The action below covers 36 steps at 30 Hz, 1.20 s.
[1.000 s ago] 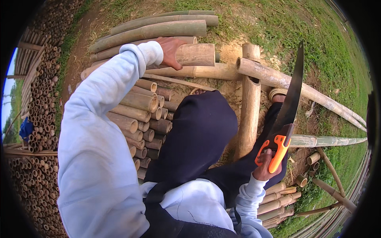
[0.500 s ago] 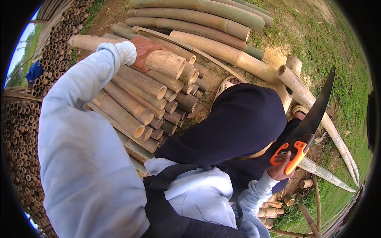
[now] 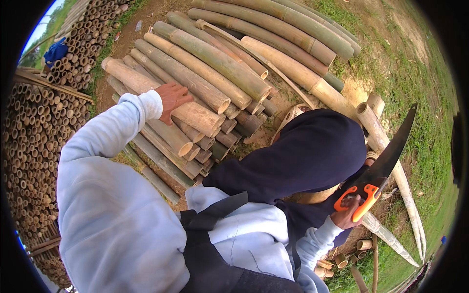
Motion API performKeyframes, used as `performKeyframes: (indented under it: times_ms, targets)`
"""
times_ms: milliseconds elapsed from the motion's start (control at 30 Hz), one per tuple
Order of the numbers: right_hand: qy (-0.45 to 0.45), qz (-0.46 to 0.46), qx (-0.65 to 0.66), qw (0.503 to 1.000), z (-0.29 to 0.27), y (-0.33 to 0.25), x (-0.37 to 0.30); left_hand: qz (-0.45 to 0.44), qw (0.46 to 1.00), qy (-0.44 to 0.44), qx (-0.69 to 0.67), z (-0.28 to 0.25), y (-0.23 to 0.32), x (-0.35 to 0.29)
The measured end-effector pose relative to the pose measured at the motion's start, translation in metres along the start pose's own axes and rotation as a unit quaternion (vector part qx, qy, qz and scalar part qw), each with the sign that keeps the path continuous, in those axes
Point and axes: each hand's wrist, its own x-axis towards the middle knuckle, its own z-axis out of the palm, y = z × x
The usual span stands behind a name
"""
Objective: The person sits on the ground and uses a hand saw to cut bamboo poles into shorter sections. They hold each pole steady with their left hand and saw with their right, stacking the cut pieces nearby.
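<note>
My left hand (image 3: 173,101) lies across the top of a cut bamboo pole (image 3: 201,115), thumb on the near side and fingers curved over the far side. This pole rests on a pile of similar cut bamboo poles (image 3: 215,63), whose hollow ends face me. On the right, my right hand (image 3: 347,214) is wrapped around the orange-and-black handle of a handsaw (image 3: 391,154). Its dark blade points up and away, held clear of the bamboo poles. Most of the right palm is hidden by the handle.
Longer bamboo poles (image 3: 288,22) lie at the back. A slanted bamboo pole (image 3: 386,141) and a pale sawdust patch (image 3: 360,88) are on the right. Stacked bamboo (image 3: 39,151) fills the left side. Short offcuts (image 3: 364,244) lie at lower right. My bent knee (image 3: 337,141) is in between.
My left hand has brought the bamboo pole down and nearer, onto the pile's near side. The handsaw stays in my right hand. The view has shifted slightly.
</note>
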Motion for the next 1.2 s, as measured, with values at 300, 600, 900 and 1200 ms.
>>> performKeyframes:
  times_ms: [300,600,900,1200]
  targets:
    - [0.025,0.003,0.081,0.996,-0.020,-0.001,0.004,-0.028,0.989,0.125,-0.073,-0.088,0.032,0.096]
    - [0.161,0.020,0.022,0.987,-0.096,0.005,0.012,0.218,0.926,0.286,-0.117,-0.222,0.165,0.362]
    - [0.330,0.065,-0.030,0.941,-0.156,0.026,-0.018,0.221,0.952,0.213,0.010,-0.279,0.353,0.552]
    - [0.358,0.126,-0.099,0.920,-0.186,0.032,-0.036,0.141,0.974,0.172,0.032,-0.257,0.400,0.630]
